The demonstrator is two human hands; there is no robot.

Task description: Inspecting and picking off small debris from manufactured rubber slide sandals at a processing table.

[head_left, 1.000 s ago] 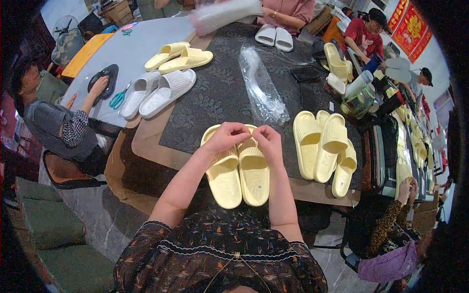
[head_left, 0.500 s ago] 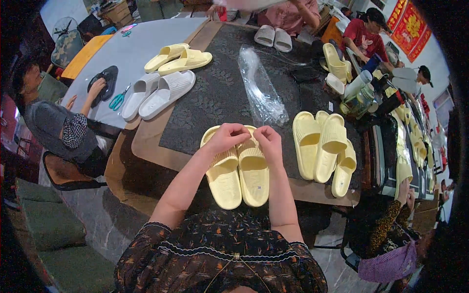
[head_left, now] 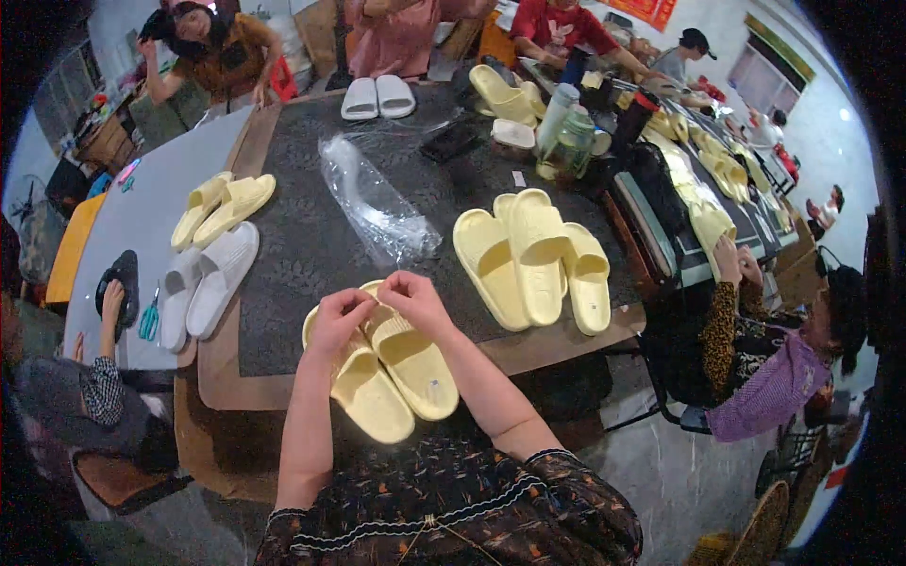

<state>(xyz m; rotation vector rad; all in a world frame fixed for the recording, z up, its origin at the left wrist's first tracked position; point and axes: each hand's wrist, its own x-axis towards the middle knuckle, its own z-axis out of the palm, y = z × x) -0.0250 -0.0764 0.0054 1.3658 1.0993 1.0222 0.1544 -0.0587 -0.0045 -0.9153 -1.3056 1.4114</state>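
Note:
A pair of pale yellow slide slippers lies side by side at the table's near edge, heels toward me. Over their toe ends, my left hand is closed in a pinch. Close beside it, my right hand has its thumb and fingertips pressed together too. Whatever sits between the fingertips is too small to make out. Just beyond my hands lies a crumpled clear plastic bag. Several more yellow slippers stand to the right, some overlapping.
White slippers, another yellow pair and teal scissors lie on the left. A far white pair sits near a person in pink. Bottles and a glass jar stand at the back right. Co-workers sit or stand around the table.
My view has swung to the right, so the table's things appear farther left. A standing person at the far left has come into view. Both hands stay pinched over the slippers.

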